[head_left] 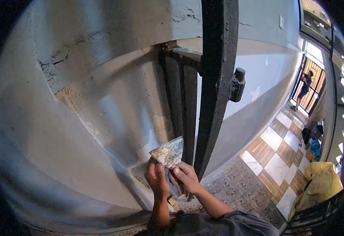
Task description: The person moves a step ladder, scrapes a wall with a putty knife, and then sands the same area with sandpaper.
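Low on wall (pixel 101 118), L hand (pixel 157 177) & R hand (pixel 185 177) grip scraper (pixel 168 152), blade above them.

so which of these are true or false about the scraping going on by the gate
1. The left hand and the right hand both hold the putty knife. True.
2. The putty knife is clean and shiny. False: it is smeared with pale, dried-looking material.
3. The metal gate is white. False: it is black.
4. A person stands far off by a bright doorway. True.
5. The floor is bare grey concrete. False: it is tiled, partly in brown and white squares.
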